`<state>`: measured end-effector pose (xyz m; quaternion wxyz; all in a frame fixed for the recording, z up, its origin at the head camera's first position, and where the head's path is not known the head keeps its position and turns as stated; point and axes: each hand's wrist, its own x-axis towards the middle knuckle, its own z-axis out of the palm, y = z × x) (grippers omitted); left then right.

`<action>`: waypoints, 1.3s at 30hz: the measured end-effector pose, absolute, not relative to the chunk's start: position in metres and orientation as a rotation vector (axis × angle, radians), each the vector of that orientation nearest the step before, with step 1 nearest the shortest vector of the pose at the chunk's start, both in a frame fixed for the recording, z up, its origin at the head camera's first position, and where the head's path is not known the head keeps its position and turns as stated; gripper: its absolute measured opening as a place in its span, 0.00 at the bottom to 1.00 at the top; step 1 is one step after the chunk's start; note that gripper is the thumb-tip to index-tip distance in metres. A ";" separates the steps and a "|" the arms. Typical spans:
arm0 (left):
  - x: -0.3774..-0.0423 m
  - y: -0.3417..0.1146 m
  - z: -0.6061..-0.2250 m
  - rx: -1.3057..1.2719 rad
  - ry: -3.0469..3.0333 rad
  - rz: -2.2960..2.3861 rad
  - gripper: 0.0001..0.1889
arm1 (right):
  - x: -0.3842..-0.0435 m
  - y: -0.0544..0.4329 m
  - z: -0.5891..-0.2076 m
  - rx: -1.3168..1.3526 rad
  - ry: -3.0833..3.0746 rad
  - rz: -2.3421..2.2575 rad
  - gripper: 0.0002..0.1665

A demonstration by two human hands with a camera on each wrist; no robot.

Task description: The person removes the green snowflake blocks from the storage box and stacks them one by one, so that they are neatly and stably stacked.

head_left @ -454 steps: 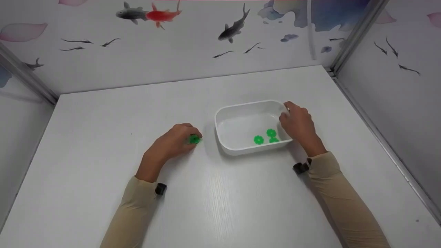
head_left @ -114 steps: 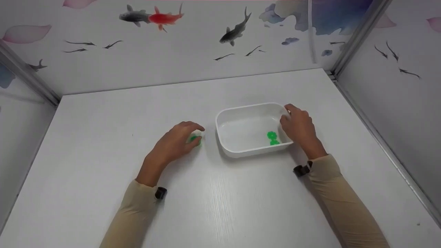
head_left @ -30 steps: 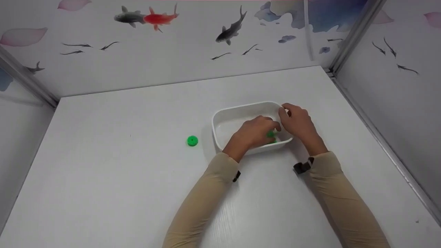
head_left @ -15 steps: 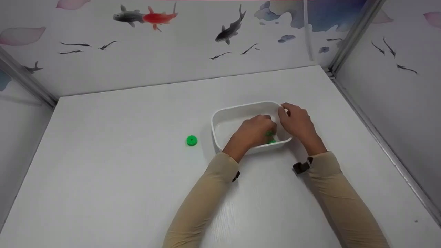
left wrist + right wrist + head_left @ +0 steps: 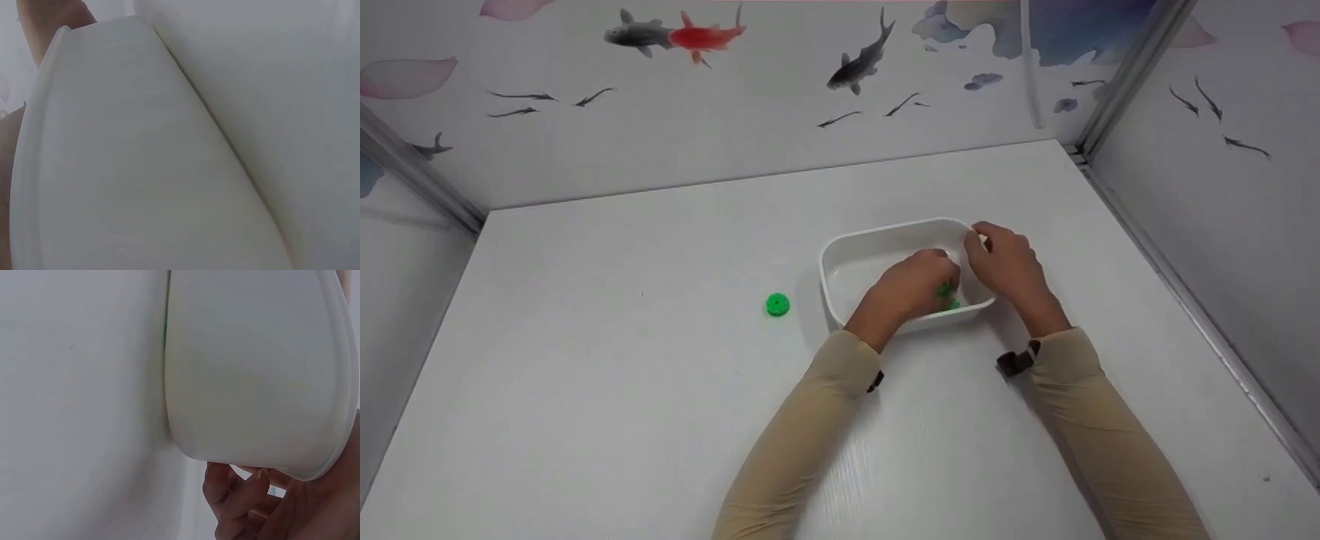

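Observation:
My left hand [image 5: 911, 285] reaches over the near rim into a white rectangular tub [image 5: 851, 238]. Its fingers are curled and pinch a green flower-shaped piece [image 5: 945, 289] near the tub's right end. A second green flower-shaped piece [image 5: 955, 305] lies just below those fingers, partly covered. My right hand [image 5: 1006, 262] grips the tub's right end, thumb over the rim and fingers outside; in the right wrist view its fingers [image 5: 239, 498] curl against the tub wall. The left wrist view mostly shows the tub's outer wall [image 5: 140, 140], which hides the left fingertips.
A round green scalloped disc [image 5: 778, 304] with small holes lies on the white table [image 5: 622, 360], left of the tub. White panels printed with fish [image 5: 862, 64] stand behind and at both sides. A dark wrist camera [image 5: 1015, 364] sits under the right cuff.
The left hand has left the green disc on the table and gone into the tub; its fingers have since closed. Earlier, three green pieces lay in the tub, later two. The right hand stays put.

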<state>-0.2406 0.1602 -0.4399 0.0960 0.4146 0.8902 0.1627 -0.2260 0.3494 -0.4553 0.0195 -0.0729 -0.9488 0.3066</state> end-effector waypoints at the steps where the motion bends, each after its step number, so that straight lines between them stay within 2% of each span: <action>1: -0.240 0.161 -0.439 1.230 2.639 0.478 0.11 | -0.226 0.349 -0.455 -0.229 -2.942 0.953 0.32; 14: -0.243 0.150 -0.438 1.131 2.589 0.523 0.16 | -0.227 0.348 -0.453 -0.267 -2.964 0.945 0.34; 23: -0.245 0.142 -0.441 1.060 2.653 0.526 0.13 | -0.227 0.347 -0.454 -0.269 -2.959 0.949 0.34; 39: -0.246 0.131 -0.440 0.960 2.708 0.506 0.15 | -0.227 0.345 -0.452 -0.315 -2.989 0.963 0.35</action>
